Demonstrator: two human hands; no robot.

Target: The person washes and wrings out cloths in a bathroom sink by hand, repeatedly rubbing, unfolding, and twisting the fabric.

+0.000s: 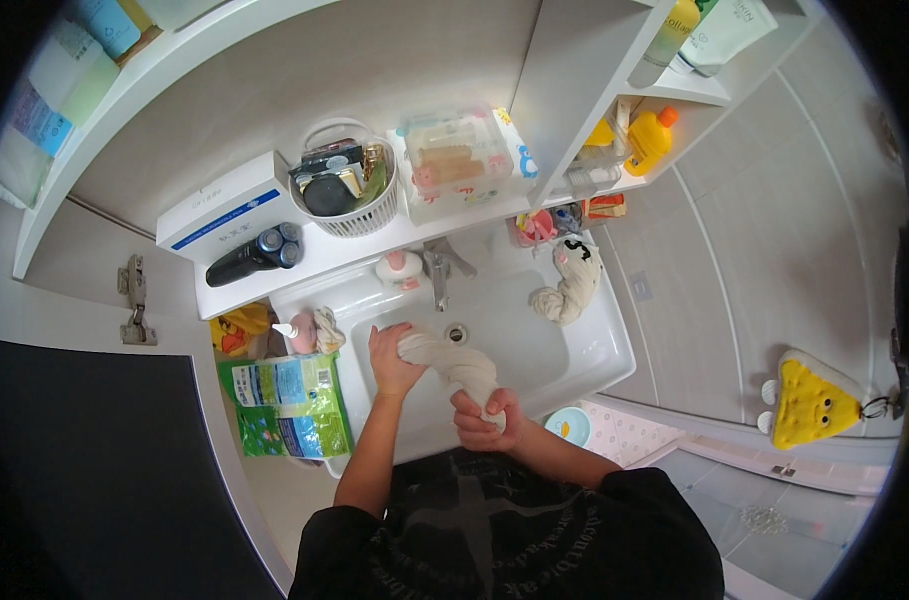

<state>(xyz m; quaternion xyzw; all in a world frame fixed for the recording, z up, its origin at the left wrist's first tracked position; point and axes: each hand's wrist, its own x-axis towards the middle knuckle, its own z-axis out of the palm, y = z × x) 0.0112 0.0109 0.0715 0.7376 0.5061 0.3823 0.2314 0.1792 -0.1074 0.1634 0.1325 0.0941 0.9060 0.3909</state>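
Observation:
A twisted off-white cloth stretches over the white sink, held at both ends. My left hand grips its far left end, while my right hand is closed round its near right end. Beyond the cloth is the chrome faucet, with the drain showing just past the cloth's middle. Another wrung cloth, off-white with a black pattern at one end, lies on the right side of the sink. What kind of cloth each is, I cannot tell.
Soap and a pink pump bottle stand on the sink's rim. A green package lies at left. The ledge behind bears an electric shaver, a white box and a white basket. An open cabinet door is at left.

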